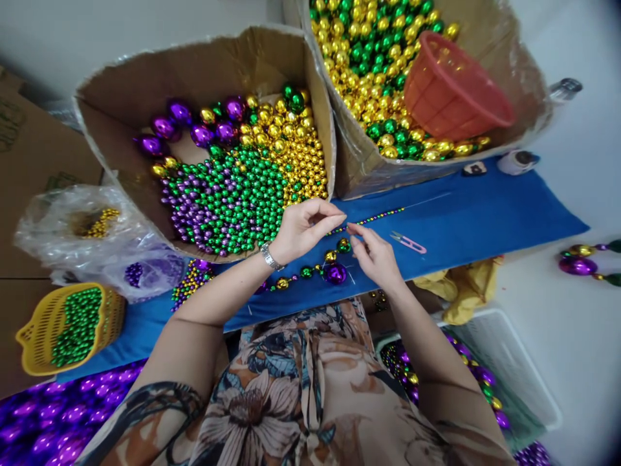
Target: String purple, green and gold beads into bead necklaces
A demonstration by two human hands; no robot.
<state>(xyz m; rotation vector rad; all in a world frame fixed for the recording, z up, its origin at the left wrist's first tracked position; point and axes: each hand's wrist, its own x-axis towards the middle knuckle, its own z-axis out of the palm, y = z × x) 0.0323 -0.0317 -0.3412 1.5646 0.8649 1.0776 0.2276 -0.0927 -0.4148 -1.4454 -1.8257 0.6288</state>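
My left hand point(308, 230), a metal watch on its wrist, pinches thumb and forefinger together just above a string of small beads point(376, 217); whatever sits between those tips is too small to make out. The string is purple, green and gold, and a thin pale needle or thread runs from its far end. Closed at the fingertips on this bead string is my right hand point(378, 255). Below the hands lies a strand with larger beads, including a big purple bead point(335, 273). Pink-handled thread snips point(410, 243) rest right of my right hand.
A blue cloth point(538, 200) covers the work surface. Behind it stand two cardboard boxes of beads, one left point(204, 68) and one right point(361, 165), the latter holding a red basket point(451, 90). A yellow basket point(111, 317) of green beads sits left; a white crate point(543, 395) is lower right.
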